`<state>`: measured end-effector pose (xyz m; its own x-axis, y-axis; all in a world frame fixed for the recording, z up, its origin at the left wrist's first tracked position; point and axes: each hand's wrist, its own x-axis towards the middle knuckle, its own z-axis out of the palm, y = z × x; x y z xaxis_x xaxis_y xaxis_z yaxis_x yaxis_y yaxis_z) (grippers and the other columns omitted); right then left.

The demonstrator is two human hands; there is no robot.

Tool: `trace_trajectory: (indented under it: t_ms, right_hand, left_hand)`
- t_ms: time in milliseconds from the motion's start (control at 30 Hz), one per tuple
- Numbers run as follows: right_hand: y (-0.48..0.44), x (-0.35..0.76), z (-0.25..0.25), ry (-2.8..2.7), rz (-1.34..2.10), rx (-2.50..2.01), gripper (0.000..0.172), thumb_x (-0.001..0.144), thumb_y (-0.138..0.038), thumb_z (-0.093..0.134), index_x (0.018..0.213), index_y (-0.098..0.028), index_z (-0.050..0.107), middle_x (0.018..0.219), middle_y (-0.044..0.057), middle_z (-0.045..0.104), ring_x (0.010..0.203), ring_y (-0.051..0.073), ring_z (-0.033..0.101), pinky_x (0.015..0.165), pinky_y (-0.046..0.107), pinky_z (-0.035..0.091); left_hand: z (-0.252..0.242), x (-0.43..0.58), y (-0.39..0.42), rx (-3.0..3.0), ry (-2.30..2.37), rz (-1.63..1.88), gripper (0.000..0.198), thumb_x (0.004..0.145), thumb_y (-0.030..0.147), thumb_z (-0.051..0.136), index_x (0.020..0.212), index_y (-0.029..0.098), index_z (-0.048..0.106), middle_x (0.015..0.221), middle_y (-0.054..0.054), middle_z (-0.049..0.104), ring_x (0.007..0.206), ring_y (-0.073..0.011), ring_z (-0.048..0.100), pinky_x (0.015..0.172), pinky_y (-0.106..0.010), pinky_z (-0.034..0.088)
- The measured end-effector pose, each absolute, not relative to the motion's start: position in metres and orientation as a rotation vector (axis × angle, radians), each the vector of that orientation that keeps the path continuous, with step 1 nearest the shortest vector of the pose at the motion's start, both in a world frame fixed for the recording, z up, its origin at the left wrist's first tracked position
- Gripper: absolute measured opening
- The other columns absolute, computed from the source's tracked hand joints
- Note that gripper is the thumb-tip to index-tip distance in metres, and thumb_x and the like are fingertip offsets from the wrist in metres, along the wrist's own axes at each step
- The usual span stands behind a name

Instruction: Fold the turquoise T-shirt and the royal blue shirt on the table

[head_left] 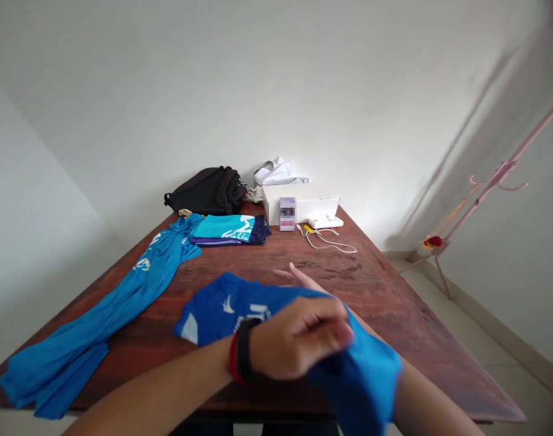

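Hands meet over a blue sports jersey (231, 309) held just above the near part of a dark reddish wooden worktop (385, 297). The left hand (298, 339) is clenched into a fist on the fabric, with a black wristband (245, 350) and a thin red band (233, 358) on its wrist. The right hand (303, 280) is open, its fingers extended behind the bunched cloth (most of this hand is hidden by the jersey). The jersey is gathered between the forearms, with white print on its upper part and a lighter blue section hanging down at the right.

To the left, a long bright-blue garment (99, 309) lies stretched diagonally across the worktop, its end reaching the near corner. Farther away sits a folded stack of clothing (224, 230) in teal, navy and purple, with white lettering on top.

Against the far wall are a black backpack (208, 191) and a crumpled white bag (276, 172). Beside them stands a white box (298, 206), with a blurred card (287, 214) upright against its front (its print cannot be read). A white device (325, 221) rests just beside the box, trailing a white cable (331, 244). Off the worktop to the right stands a pink coat rack (498, 181) on a tiled floor (440, 284).
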<state>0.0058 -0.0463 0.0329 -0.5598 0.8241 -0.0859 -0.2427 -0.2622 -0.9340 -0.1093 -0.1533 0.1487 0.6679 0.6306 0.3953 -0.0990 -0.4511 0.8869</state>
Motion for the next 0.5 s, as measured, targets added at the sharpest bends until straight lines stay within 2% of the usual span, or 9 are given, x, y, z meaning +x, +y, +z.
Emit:
trace_trajectory:
  t_ms: [67, 133, 167, 267, 367, 500]
  right_hand:
    - [-0.05, 0.008, 0.038, -1.24, 2.169, -0.756, 0.078, 0.089, -0.073, 0.049, 0.14, -0.015, 0.047, 0.105, 0.017, 0.075, 0.089, 0.031, 0.074, 0.077, 0.049, 0.058]
    - [-0.051, 0.01, 0.04, -1.159, 2.35, -0.74, 0.074, 0.091, -0.067, 0.052, 0.146, -0.02, 0.039, 0.113, 0.016, 0.073, 0.085, 0.026, 0.074, 0.075, 0.041, 0.058]
    - [-0.051, 0.01, 0.039, -1.113, 2.359, -0.745, 0.068, 0.092, -0.061, 0.055, 0.145, -0.021, 0.04, 0.114, 0.014, 0.073, 0.081, 0.023, 0.074, 0.073, 0.037, 0.058]
    - [-0.045, 0.01, 0.031, -1.039, 2.172, -0.796, 0.051, 0.091, -0.045, 0.063, 0.133, -0.018, 0.053, 0.101, 0.01, 0.076, 0.069, 0.018, 0.071, 0.063, 0.029, 0.055]
    - [-0.032, 0.013, 0.023, -0.951, 1.93, -0.826, 0.042, 0.087, -0.042, 0.068, 0.122, -0.018, 0.062, 0.092, 0.006, 0.076, 0.068, 0.018, 0.07, 0.062, 0.028, 0.055]
    - [-0.012, 0.028, 0.018, -0.853, 1.651, -0.839, 0.033, 0.083, -0.037, 0.073, 0.11, -0.02, 0.068, 0.089, 0.003, 0.076, 0.075, 0.019, 0.072, 0.068, 0.029, 0.058]
  left_hand:
    - [0.127, -0.077, -0.161, 2.026, 0.112, 0.632, 0.03, 0.097, 0.039, 0.059, 0.073, 0.024, 0.049, 0.071, 0.001, 0.057, 0.067, -0.0146, 0.058, 0.068, -0.025, 0.049]
    - [0.099, -0.058, -0.159, 2.229, 0.055, 0.582, 0.03, 0.097, 0.037, 0.058, 0.072, 0.024, 0.049, 0.075, -0.001, 0.061, 0.078, -0.017, 0.063, 0.077, -0.026, 0.051]
    - [0.084, -0.054, -0.156, 2.365, 0.117, 0.589, 0.032, 0.096, 0.04, 0.06, 0.071, 0.024, 0.05, 0.073, -0.002, 0.061, 0.076, -0.0182, 0.063, 0.076, -0.028, 0.051]
    - [0.047, -0.062, -0.146, 2.638, 0.326, 0.594, 0.028, 0.093, 0.043, 0.065, 0.077, 0.021, 0.059, 0.08, -0.003, 0.065, 0.08, -0.0192, 0.063, 0.079, -0.03, 0.051]
    - [0.032, -0.088, -0.139, 2.742, 0.433, 0.529, 0.029, 0.089, 0.047, 0.07, 0.087, 0.019, 0.064, 0.087, -0.004, 0.067, 0.082, -0.0194, 0.064, 0.079, -0.03, 0.052]
    - [0.031, -0.121, -0.131, 2.798, 0.505, 0.476, 0.039, 0.088, 0.05, 0.069, 0.109, 0.017, 0.065, 0.119, -0.011, 0.066, 0.107, -0.0257, 0.063, 0.1, -0.037, 0.046]
